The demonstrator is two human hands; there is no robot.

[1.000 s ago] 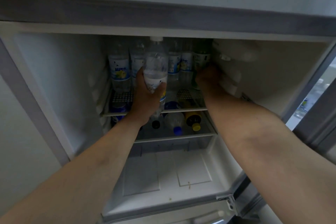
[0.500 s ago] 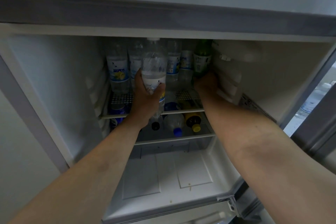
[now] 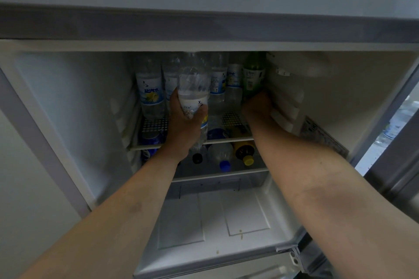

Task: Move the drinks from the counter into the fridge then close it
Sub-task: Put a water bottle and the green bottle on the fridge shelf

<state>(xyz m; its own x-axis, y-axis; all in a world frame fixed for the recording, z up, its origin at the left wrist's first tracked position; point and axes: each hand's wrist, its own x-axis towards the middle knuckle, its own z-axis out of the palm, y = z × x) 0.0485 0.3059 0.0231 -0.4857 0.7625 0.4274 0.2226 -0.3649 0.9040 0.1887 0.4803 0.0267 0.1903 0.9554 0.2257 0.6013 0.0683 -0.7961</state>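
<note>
Middle of the frame, our left hand (image 3: 183, 129) is wrapped around a clear water bottle (image 3: 193, 88) over the fridge's (image 3: 68, 102) upper shelf (image 3: 229, 140); further right, our right hand (image 3: 257, 106) grips the green bottle (image 3: 254, 75) low down

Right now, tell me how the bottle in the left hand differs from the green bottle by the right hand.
The clear bottle is see-through plastic with a white and blue label; the green bottle is tinted green with a pale label. The left hand grips the clear bottle at the shelf's front; the green bottle stands at the back, just above the right hand, contact unclear. Both are upright inside the fridge.
</note>
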